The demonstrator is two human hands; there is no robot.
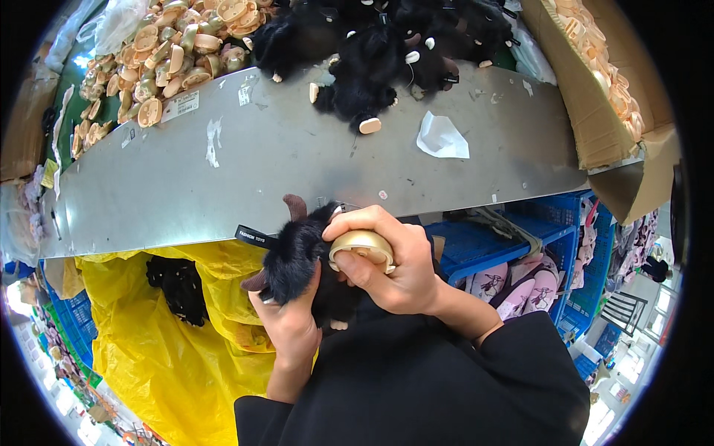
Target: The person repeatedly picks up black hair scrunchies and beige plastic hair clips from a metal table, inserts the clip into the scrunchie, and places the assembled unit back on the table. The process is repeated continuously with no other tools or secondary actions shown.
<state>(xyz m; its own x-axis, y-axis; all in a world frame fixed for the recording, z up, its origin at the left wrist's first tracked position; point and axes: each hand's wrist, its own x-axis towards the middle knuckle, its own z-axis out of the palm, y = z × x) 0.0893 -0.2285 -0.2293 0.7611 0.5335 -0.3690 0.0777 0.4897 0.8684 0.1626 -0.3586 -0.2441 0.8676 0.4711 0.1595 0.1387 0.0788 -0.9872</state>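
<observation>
A black plush toy [288, 260] with brown ears and a black fabric label is at the table's near edge, in front of my body. My left hand [290, 325] is closed around its lower side, thumb up against the fur. My right hand [401, 271] grips a round gold plastic shell [364, 241], its hollow side facing me and the thumb pressed inside. The shell sits right beside the plush, and the right fingers reach over to the fur. Whether shell and plush are joined is hidden by the fingers.
A grey metal table [297, 171] spans ahead, with several black plush toys [364, 74] at the back. Loose beige and gold plastic shells [160, 63] are heaped at far left. A cardboard box [573, 97] of beige parts stands right. Below are a yellow plastic sheet [149, 334] and blue crates [476, 249].
</observation>
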